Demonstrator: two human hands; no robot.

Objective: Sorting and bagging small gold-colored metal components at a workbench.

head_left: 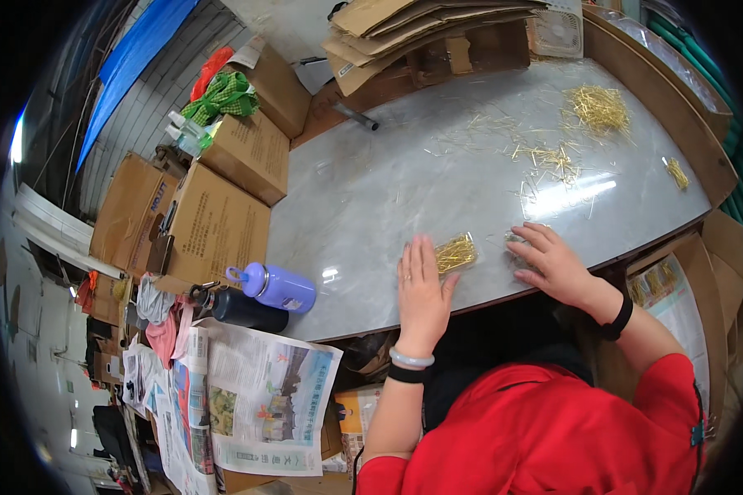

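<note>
My left hand [423, 290] lies flat on the grey tabletop, its fingers stretched out side by side. It touches the left side of a small clear plastic box [456, 253] filled with thin gold-coloured metal pins. To the right of the box, the fingers of my right hand [555, 266] curve over a clear plastic piece [513, 257], partly hidden beneath them. Farther off lie a scattered group of gold pins [553, 163] and a larger heap of them [598, 110]. A small bunch of pins [676, 173] sits near the right edge.
A purple bottle [281, 287] and a black bottle [243, 308] are at the table's left edge, beside stacked cardboard boxes [219, 219]. A grey tube [355, 115] lies at the back. Newspapers [264, 396] hang at lower left; an open carton [677, 289] stands at right.
</note>
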